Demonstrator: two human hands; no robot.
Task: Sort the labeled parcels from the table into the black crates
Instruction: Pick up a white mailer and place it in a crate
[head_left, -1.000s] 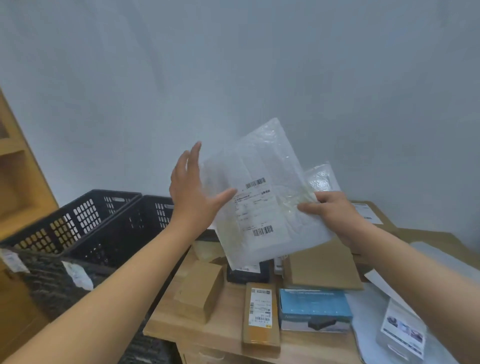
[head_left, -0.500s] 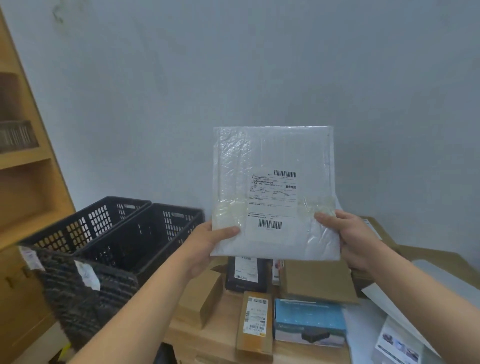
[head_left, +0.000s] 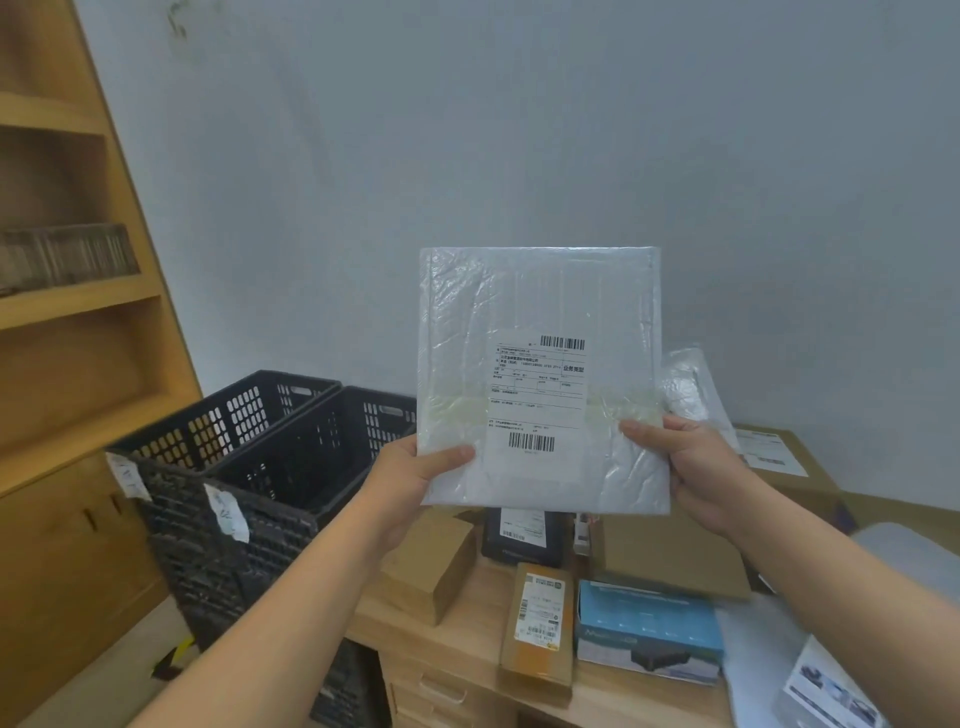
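A white bubble mailer (head_left: 540, 322) is held upright in the air above the counter (head_left: 467, 639), its shipping label and two barcodes facing the camera. The left grip (head_left: 410, 483) pinches the mailer's lower left corner, thumb (head_left: 452, 456) flat on the front and fingers curled out of sight behind. The right grip (head_left: 696, 467) does the same at the lower right edge, its thumb (head_left: 644, 431) lying across the front just beside the label.

Left of the mailer and lower stand two black crates side by side, touching: the near crate (head_left: 291, 499) and the far crate (head_left: 208, 431), each with a white tag on its near rim (the writing is too blurred to read).

Directly below the mailer, on the counter, lie a plain brown box (head_left: 431, 566), a black parcel (head_left: 522, 538) with a white label, a narrow brown carton (head_left: 537, 623) with a label and a blue box (head_left: 649, 629). A flat cardboard parcel (head_left: 675, 561) sits below the mailer's right corner. Behind the mailer's right edge another bubble mailer (head_left: 685, 384) peeks out. Far to the left of the mailer rises a wooden shelf (head_left: 78, 301).
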